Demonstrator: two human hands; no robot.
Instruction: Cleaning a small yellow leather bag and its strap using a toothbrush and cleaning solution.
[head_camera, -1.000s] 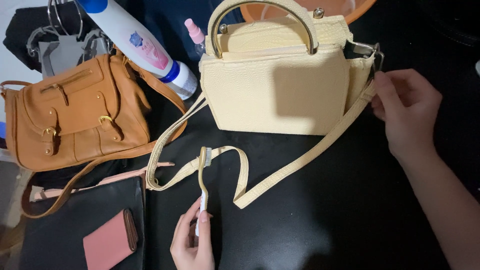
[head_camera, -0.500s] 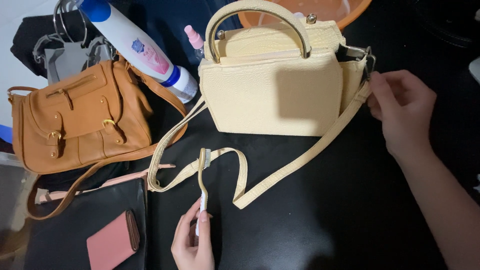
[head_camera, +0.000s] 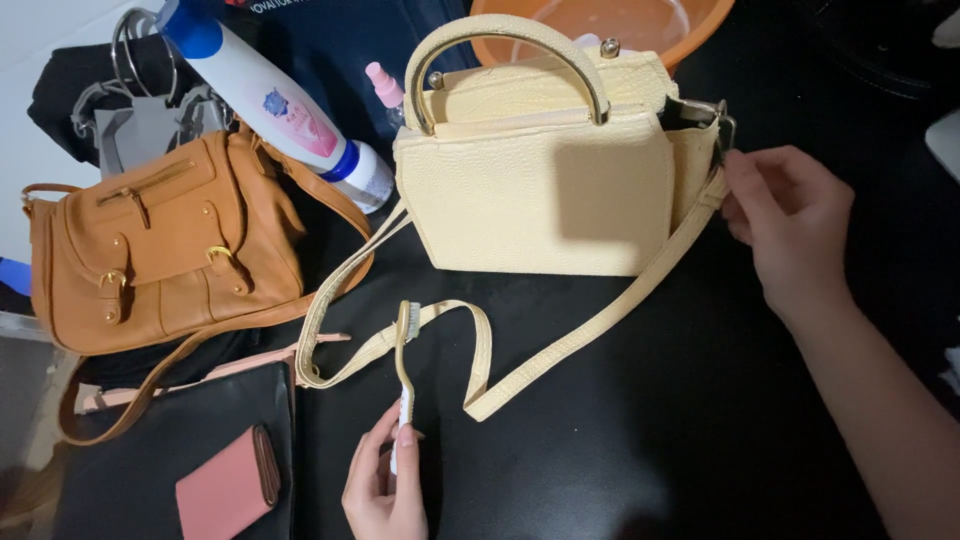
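A cream handbag (head_camera: 545, 190) with a curved gold-trimmed handle lies on a black surface (head_camera: 640, 430). Its long cream strap (head_camera: 470, 350) loops across the surface in front of it. My left hand (head_camera: 385, 485) grips a small toothbrush (head_camera: 404, 375), whose bristled head rests on the strap. My right hand (head_camera: 790, 225) pinches the strap end at the metal ring on the bag's right side.
A tan leather satchel (head_camera: 165, 250) lies at the left. A white and blue bottle (head_camera: 275, 100) and a small pink spray bottle (head_camera: 385, 90) lie behind it. An orange basin (head_camera: 620, 25) stands at the back. A pink wallet (head_camera: 230, 485) rests on a dark bag (head_camera: 150, 470).
The view has shifted slightly; the bags sit a little lower and to the right in the frame. Both hands keep the same holds on the toothbrush and the strap end.
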